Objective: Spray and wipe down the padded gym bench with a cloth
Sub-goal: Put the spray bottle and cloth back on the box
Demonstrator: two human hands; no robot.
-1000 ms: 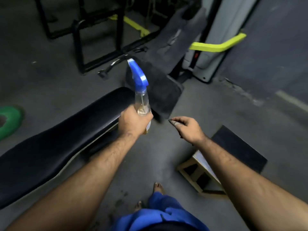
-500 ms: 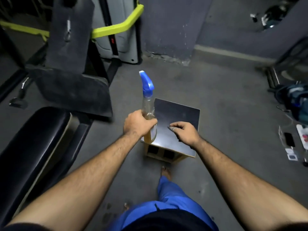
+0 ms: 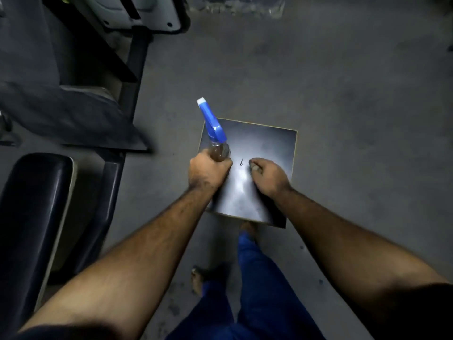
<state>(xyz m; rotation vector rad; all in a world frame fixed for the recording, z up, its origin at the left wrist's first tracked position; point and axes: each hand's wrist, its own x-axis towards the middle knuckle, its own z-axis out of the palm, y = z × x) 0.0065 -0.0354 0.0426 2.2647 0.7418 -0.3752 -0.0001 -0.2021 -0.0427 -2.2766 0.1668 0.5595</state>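
My left hand [image 3: 208,171] grips a clear spray bottle [image 3: 219,149] with a blue trigger head [image 3: 212,122], held tilted over a small dark-topped wooden stool [image 3: 272,146]. Just to the right, my right hand [image 3: 267,176] hovers over the stool top with its fingers curled in and nothing visible in it. The black padded gym bench [image 3: 29,207] lies at the lower left, apart from both hands. No cloth is visible.
A dark angled pad [image 3: 73,114] and a black machine frame [image 3: 132,69] stand at the upper left, with a white machine base [image 3: 137,18] behind. My blue trouser legs [image 3: 257,285] and bare feet are below the stool. Grey concrete floor [image 3: 343,82] stretches to the right.
My view has swung from the bench to the stool and tilted further down. Both hands have moved with the bottle over the stool top and sit lower above it.
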